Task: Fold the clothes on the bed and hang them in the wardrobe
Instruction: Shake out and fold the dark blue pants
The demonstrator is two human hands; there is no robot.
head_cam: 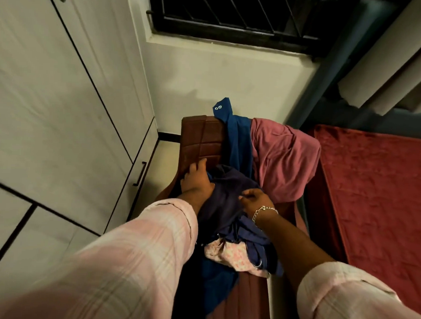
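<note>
A heap of clothes lies over a brown padded headboard (pixel 200 139) beside the bed. On top is a dark navy garment (pixel 227 196). My left hand (pixel 196 178) reaches under its left edge with fingers spread against the headboard. My right hand (pixel 257 199), with a chain bracelet on the wrist, pinches the navy cloth from above. A blue garment (pixel 237 141) with two white marks hangs over the headboard's top, and a pink garment (pixel 282 158) is draped to its right. A pale floral piece (pixel 228 255) pokes out below the navy pile.
White wardrobe doors (pixel 49 102) with a black handle (pixel 140 174) fill the left side. The bed with a red cover (pixel 378 192) lies to the right. A barred window (pixel 232 11) and a curtain (pixel 392 66) are on the far wall.
</note>
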